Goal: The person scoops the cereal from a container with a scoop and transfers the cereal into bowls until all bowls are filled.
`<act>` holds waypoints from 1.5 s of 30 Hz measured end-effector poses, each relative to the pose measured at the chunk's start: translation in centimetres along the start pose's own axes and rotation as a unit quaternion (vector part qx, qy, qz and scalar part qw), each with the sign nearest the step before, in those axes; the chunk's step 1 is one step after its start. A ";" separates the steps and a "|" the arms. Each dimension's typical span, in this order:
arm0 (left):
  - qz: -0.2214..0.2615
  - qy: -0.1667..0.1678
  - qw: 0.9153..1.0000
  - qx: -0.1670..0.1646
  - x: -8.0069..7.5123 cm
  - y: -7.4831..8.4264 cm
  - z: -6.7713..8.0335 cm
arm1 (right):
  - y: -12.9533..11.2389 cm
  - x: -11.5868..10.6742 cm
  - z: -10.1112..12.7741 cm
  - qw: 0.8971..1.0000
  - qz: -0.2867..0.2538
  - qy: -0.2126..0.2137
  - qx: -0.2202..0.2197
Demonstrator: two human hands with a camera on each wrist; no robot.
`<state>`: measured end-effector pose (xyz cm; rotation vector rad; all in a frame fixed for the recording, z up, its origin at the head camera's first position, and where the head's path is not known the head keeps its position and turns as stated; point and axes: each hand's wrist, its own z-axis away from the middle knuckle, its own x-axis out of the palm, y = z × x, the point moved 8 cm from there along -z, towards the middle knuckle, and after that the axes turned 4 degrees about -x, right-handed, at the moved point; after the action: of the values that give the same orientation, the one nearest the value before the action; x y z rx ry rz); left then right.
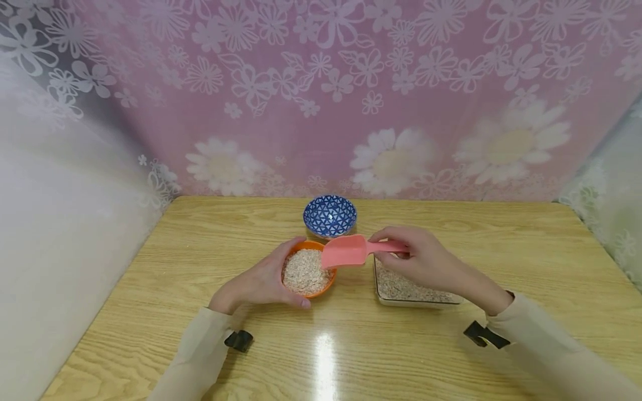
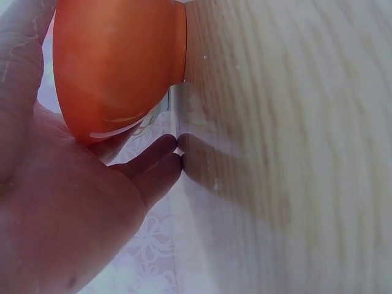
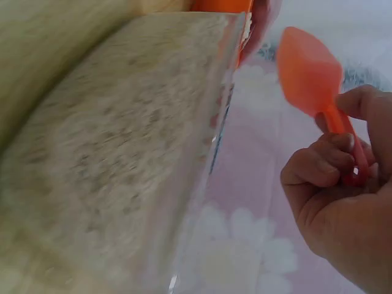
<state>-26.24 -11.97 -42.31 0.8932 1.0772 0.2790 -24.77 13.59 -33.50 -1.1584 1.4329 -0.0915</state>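
Note:
An orange bowl [image 1: 328, 286] full of pale oat flakes [image 1: 306, 272] stands on the table. Its left side is held by my left hand [image 1: 261, 279], thumb at the near side and fingers round the far side; in the left wrist view two fingertips touch the tabletop beside the orange bowl [image 2: 116, 61]. My right hand [image 1: 423, 257] grips the handle of a pink scoop [image 1: 346, 250], whose head hangs over the bowl's right rim. Whether flakes lie in the scoop I cannot tell. Below the right hand is a clear rectangular container [image 1: 416, 304] holding more oat flakes [image 3: 122, 147], partly hidden by that hand.
A blue-and-white patterned bowl [image 1: 330, 215] stands just behind the orange one. The wooden table [image 1: 241, 356] runs back to a pink flowered curtain [image 1: 311, 122]. Pale walls of cloth flank both sides.

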 end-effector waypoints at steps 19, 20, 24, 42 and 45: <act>0.023 0.044 0.999 0.005 -1.9 -1.1 0.1 | 6.1 -6.1 8.6 0.993 -0.034 0.109 0.028; 0.021 0.048 0.999 0.003 -2.2 -1.3 0.2 | 6.4 -6.1 8.9 0.993 -0.035 0.109 0.029; 0.013 0.072 0.997 -0.010 -3.8 -2.4 0.5 | 7.5 -6.1 10.0 0.994 -0.030 0.095 0.041; 0.008 0.133 0.985 -0.110 -8.3 -7.6 1.9 | 7.1 -3.4 9.4 0.998 -0.053 0.035 0.020; 0.005 0.141 0.983 -0.117 -8.8 -8.3 2.2 | 6.9 -3.2 9.2 0.998 -0.055 0.028 0.024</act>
<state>-30.33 -23.54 -42.42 0.6605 1.2699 0.5421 -22.17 24.27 -38.19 -1.2018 1.4075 -0.2353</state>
